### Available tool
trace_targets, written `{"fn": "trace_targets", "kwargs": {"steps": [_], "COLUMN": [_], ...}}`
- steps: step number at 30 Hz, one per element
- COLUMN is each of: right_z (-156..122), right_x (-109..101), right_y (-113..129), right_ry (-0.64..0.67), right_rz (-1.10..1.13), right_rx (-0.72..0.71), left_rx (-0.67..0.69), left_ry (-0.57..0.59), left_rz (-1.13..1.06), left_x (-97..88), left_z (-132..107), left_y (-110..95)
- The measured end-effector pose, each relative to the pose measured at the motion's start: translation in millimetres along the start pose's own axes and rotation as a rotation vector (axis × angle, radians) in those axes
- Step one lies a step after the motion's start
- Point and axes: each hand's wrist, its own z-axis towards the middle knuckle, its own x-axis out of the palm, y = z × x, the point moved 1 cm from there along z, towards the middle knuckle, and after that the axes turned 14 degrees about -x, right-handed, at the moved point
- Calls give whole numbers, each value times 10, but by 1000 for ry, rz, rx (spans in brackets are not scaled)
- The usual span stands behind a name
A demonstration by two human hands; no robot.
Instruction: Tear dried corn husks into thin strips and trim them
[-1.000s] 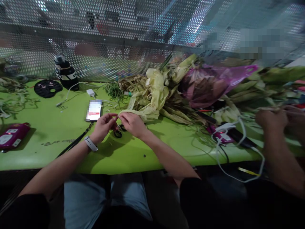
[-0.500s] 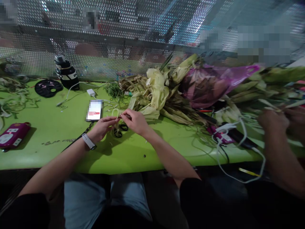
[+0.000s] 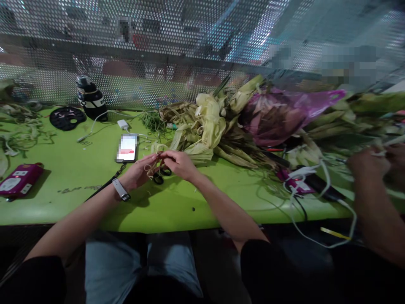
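Note:
Over the table's front half, my left hand [image 3: 139,169] and my right hand [image 3: 181,164] meet fingertip to fingertip. Both pinch a thin pale strip of corn husk [image 3: 163,147], which loops above the fingers and curls loosely below my left hand. The exact grip is hidden by the fingers. A pale watch [image 3: 120,189] is on my left wrist. Below my fingers lie black loop handles, apparently scissors [image 3: 158,178]; their blades are out of sight. Just beyond my hands spreads a heap of dried corn husks [image 3: 209,122].
A lit phone [image 3: 127,147] and a black bottle [image 3: 90,99] stand left of the husks. Magenta power boxes [image 3: 21,180] with cables sit at both sides. A pink plastic bag [image 3: 274,118] lies on the heap. At right, another person's hands [image 3: 370,162] work with pale strips.
My fingertips have drawn closer together and sit slightly lower on the strip. Its loop is smaller, and a curly end shows below my left hand. The view has shifted slightly.

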Motion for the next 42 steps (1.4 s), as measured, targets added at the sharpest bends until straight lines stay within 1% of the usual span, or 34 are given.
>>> {"fn": "trace_targets", "kwargs": {"steps": [2, 4, 10, 12, 14, 16, 18, 20, 22, 24, 26, 29, 32, 34, 38, 42], "right_z": [-2, -6, -33, -41, -42, -35, -23, -11, -3, -1, -3, -2, 9, 17, 17, 15], "right_x": [11, 14, 56, 86, 104, 97, 61, 9, -36, -55, -48, -28, -36, -50, -57, -27], "right_y": [6, 21, 24, -1, -19, -16, 5, 30, 43, 45, 47, 57, 65, 69, 79, 72], "right_ry": [-1, -13, -24, -35, -55, -64, -65, -71, -96, -110, -92, -56, -85, -103, -105, -92], "right_rz": [-9, -74, -476, -529, -535, -495, -405, -272, -128, 0, 82, 143, 249, 333, 410, 498], "right_rx": [-2, -17, -148, -157, -170, -194, -202, -167, -101, -50, -41, -44, 12, 54, 76, 69], "left_rx": [13, 18, 5, 3, 1, -1, 3, 24, 61, 115, 187, 293, 371, 402, 413, 424], "left_ry": [2, -5, -30, -33, -32, -36, -52, -76, -115, -168, -203, -205, -209, -198, -95, -39], "left_rz": [-7, -3, 23, 13, -7, -28, -37, -11, 62, 156, 234, 320, 424, 493, 599, 604], "left_x": [-2, -1, 14, -1, -22, -39, -41, -24, 9, 49, 88, 135, 162, 169, 156, 118], "left_z": [12, 13, -23, -19, -6, 8, 12, 2, -20, -46, -73, -116, -168, -196, -200, -170], "left_y": [16, 23, 17, 23, 34, 45, 51, 50, 47, 45, 46, 54, 65, 71, 72, 59]}}
